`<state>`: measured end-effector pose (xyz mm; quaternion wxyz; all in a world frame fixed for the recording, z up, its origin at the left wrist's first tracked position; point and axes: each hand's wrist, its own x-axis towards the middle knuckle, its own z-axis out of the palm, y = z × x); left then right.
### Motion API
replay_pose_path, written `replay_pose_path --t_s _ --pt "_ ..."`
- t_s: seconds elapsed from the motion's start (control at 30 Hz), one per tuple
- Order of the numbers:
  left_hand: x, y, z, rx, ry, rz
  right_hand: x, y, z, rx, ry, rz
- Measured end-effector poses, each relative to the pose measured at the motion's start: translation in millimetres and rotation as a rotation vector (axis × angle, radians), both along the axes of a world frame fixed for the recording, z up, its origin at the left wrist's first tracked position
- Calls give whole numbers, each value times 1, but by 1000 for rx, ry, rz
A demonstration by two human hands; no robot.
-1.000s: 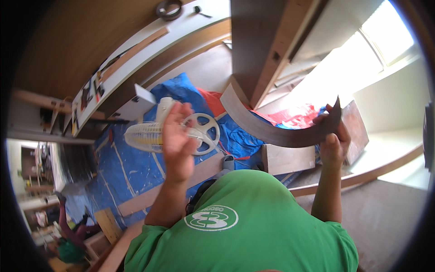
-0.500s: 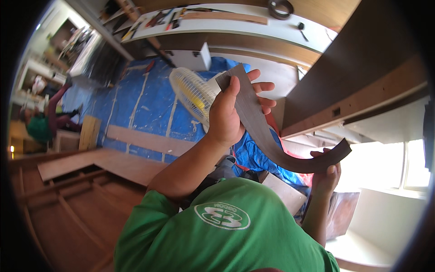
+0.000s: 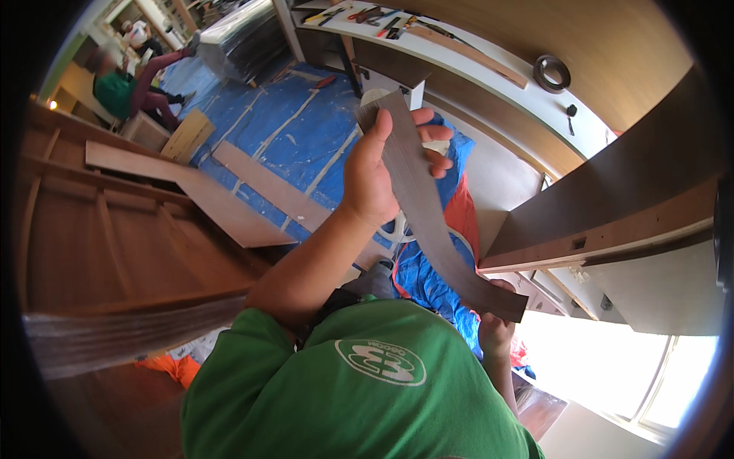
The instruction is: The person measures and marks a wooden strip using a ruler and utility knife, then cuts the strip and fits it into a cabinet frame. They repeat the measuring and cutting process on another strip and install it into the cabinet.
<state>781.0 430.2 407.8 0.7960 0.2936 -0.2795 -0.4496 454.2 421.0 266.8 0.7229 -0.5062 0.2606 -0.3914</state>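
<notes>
Both hands (image 3: pixel 380 170) gripping veneer strip (image 3: pixel 428 214)

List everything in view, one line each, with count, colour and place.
veneer strip: one, grey-brown, bent, held between both hands
tarp: one, blue, on the floor
planks: several, light wood, lying on the tarp
white shelf: one, upper middle, carrying hand tools
tape roll: one, dark, on the white shelf
dark panel: one, brown, at right
seated person: one, far upper left
left hand: grips the strip's upper end
right hand: holds the strip's lower end
</notes>
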Motion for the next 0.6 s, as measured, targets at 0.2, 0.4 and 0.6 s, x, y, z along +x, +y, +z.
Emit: replay_pose_path --t_s 0.2,0.4,0.6 --pt "80 69 -9 273 -769 602 28 3 20 -113 131 262" --pt "168 178 -7 580 -928 894 24 -11 -24 -233 684 318" --pt "215 209 -62 675 -1276 1157 43 -19 -41 -76 805 370"
